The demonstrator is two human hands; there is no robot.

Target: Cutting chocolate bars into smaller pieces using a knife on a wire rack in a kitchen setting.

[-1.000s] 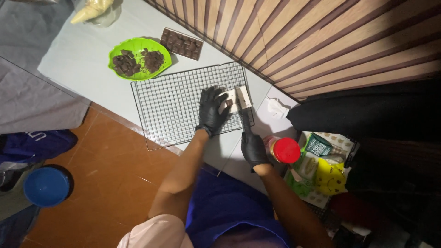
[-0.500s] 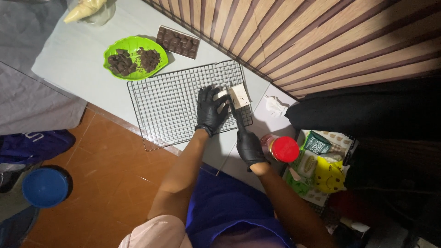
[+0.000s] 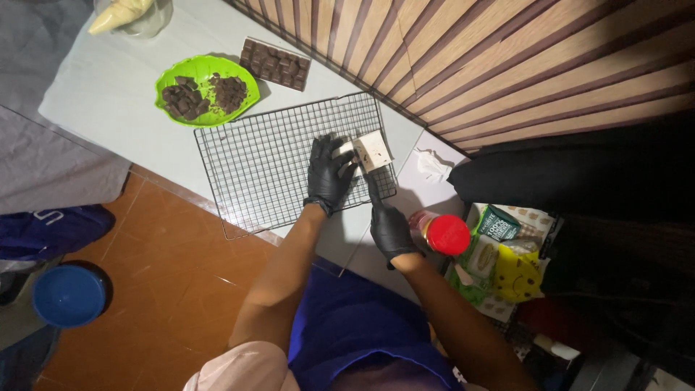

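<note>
Seen from above: left hand [image 3: 331,172] in a black glove, fingers [image 3: 320,148] spread wide and pressed flat on the black wire cooling rack [image 3: 275,163], fingertips touching the pale square block [image 3: 372,149] at the rack's 3 o'clock corner. Block tilted, resting on the rack just inside its right edge. Right hand [image 3: 391,226], also black-gloved, at 5 o'clock from the block, index finger stretched up toward it along the rack's right edge, remaining fingers curled in; cannot tell whether anything sits in that hand.

Rack lying askew on the pale grey tabletop [image 3: 116,87], its near corner overhanging the tabletop edge above the brown tiled floor [image 3: 159,289]. Open mesh across the rack from its centre toward 9 o'clock, free of anything. At 11 o'clock from the rack, just beside its far corner, a green leaf-shaped plate [image 3: 206,116] with dark chocolate pieces [image 3: 203,94]; at 12 o'clock, a brown chocolate slab [image 3: 275,64] near the striped wooden wall [image 3: 507,51]. Bare tabletop at 9 to 10 o'clock from the plate.

At 3 o'clock from the right hand, nearly touching, a jar with a red lid [image 3: 447,234]. Crumpled white paper [image 3: 433,165] at 3 o'clock from the block. Blue bowl [image 3: 69,295] on the floor, well apart at 8 o'clock.
</note>
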